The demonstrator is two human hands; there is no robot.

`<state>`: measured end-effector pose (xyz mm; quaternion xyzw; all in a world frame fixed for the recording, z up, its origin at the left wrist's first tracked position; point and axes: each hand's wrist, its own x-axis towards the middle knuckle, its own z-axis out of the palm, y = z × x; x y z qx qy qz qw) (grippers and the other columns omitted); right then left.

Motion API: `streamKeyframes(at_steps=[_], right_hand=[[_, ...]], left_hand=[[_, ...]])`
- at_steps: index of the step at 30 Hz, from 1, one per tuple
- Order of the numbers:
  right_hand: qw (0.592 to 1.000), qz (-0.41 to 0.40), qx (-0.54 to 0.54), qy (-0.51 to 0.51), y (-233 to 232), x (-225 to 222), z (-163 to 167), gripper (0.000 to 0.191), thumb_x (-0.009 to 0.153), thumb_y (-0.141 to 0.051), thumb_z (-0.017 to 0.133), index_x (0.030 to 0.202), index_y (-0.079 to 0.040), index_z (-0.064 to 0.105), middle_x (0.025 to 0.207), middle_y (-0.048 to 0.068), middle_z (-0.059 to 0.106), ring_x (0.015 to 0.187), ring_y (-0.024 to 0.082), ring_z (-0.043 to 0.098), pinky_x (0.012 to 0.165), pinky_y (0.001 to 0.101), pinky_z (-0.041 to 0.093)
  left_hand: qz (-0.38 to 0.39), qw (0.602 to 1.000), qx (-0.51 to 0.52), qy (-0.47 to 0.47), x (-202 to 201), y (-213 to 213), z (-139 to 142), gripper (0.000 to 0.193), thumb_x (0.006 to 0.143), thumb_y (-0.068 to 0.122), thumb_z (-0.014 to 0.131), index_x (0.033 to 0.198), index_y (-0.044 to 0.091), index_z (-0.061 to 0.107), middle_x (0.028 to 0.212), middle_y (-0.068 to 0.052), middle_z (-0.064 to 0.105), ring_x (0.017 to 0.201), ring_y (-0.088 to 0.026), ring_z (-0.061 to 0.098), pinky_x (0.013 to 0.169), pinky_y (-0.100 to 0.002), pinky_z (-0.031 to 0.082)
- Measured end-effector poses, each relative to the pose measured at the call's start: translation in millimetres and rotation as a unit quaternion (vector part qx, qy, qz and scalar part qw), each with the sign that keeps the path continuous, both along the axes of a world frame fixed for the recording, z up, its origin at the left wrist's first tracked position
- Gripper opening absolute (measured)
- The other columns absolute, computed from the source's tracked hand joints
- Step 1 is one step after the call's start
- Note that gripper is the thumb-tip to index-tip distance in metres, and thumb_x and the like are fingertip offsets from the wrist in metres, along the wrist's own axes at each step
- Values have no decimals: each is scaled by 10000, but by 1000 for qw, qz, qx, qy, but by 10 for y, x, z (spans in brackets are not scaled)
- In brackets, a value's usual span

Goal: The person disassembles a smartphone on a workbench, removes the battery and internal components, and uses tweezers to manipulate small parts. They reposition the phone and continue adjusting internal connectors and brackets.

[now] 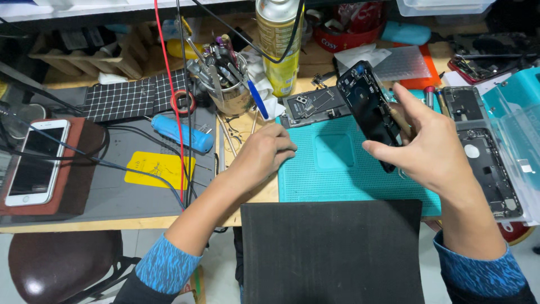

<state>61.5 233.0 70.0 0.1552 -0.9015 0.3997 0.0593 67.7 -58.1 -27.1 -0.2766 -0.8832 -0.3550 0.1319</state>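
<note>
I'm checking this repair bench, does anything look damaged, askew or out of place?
The dark phone housing in the right hand is a bare shell, held tilted above the teal mat. More stripped housings lie at the right. The white phone at the left looks whole. Nothing looks spilled.

1. This is a phone repair workshop, seen at a crowded workbench.
2. A teal perforated repair mat point(349, 169) covers the centre of the bench.
3. Opened phone housings point(489, 163) with bare insides lie at the right edge.
4. A metal cup of tweezers and small tools point(228, 79) stands at upper centre, beside a spray can point(279, 42).
5. A white phone point(35, 160) rests at the left, with cables running across the grey mat point(112, 191).
</note>
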Motion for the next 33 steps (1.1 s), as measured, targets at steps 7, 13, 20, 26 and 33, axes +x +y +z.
streamKeyframes(at_steps=[7,13,20,26,33], right_hand=[[1000,1,5,15,72,-19,-97,992,708,-164,872,1541,121,415,1282,232,692,1119,203,695,916,298,550],[999,19,-35,14,132,-40,-147,991,726,-140,869,1552,136,397,1342,229,676,1201,218,664,998,305,523],[1000,-6,-22,4,166,-27,-142,1002,711,-136,877,1548,128,394,1324,206,689,1190,214,665,980,306,520],[999,2,-28,28,194,-38,-142,974,729,-110,880,1544,139,408,1349,211,667,1212,204,655,985,303,526],[1000,-13,-19,16,254,-27,-111,966,732,-67,857,1587,76,432,1238,175,709,1032,150,662,843,285,546]], left_hand=[[8,999,-12,51,33,58,-38,93,839,103,750,874,32,701,878,-99,596,898,-310,616,803,-427,514],[8,990,-77,114,-15,109,-83,124,902,91,708,879,29,603,885,-118,560,893,-332,592,780,-458,472],[-11,995,-42,91,-392,496,-157,111,860,107,736,830,58,640,868,-105,612,889,-331,616,769,-448,499],[39,999,-23,24,-442,445,-52,201,802,159,803,831,50,637,843,-111,667,855,-339,671,719,-458,520],[88,995,-18,-38,-269,225,-21,248,776,164,828,886,12,666,882,-164,683,852,-379,675,743,-468,523]])
